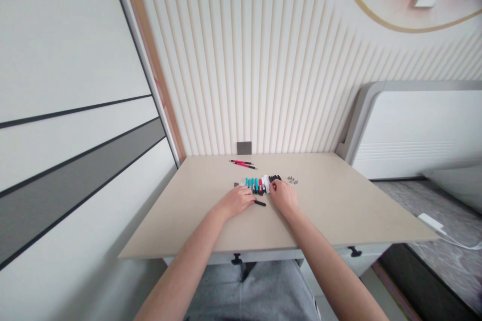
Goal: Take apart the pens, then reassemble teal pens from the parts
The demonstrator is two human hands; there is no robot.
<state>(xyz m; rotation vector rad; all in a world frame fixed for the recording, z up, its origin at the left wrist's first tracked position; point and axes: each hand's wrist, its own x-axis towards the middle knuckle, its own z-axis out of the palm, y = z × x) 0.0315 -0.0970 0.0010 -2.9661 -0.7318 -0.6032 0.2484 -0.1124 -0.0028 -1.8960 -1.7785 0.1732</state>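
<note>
Teal pieces (253, 182), just beyond left hand (237, 200)

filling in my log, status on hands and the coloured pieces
Left hand near turquoise pieces, black piece beside it. Right hand at white pieces, grip unclear. Red pens farther back, clear of both hands.

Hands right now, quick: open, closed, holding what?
Left hand: curled at a black piece; grip unclear.
Right hand: curled by white pieces; grip unclear.

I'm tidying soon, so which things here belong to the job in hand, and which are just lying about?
Likely the job:
- row of coloured pieces
- loose black piece
- grey bits
- red pens, perhaps

Likely just lying about:
- pillow
- white box
</note>
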